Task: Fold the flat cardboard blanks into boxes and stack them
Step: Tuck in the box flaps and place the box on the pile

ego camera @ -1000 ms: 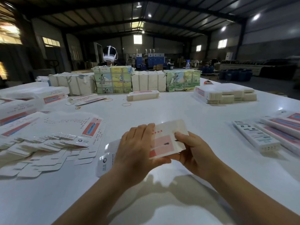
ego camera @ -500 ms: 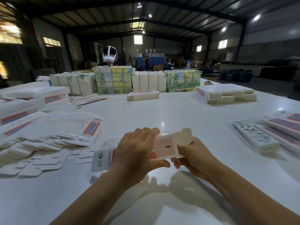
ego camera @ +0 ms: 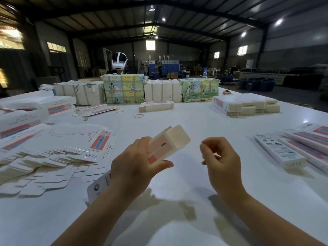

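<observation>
Left hand grips the half-formed box above the table, its end flap standing open; the right hand, just right of the box, hangs loosely curled and holds nothing. Held one-handed, the box may collapse flat again, or the flap crease askew.

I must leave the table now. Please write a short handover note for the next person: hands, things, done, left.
Left hand holds a half-formed box, far end flap open. Right hand is off it, fingers loosely curled, holding nothing.
Flat blanks are fanned out at left; finished boxes lie at right.
Done: the box body is opened up.
Left: tuck the flaps, lay it with the finished ones, continue with the blanks.
</observation>
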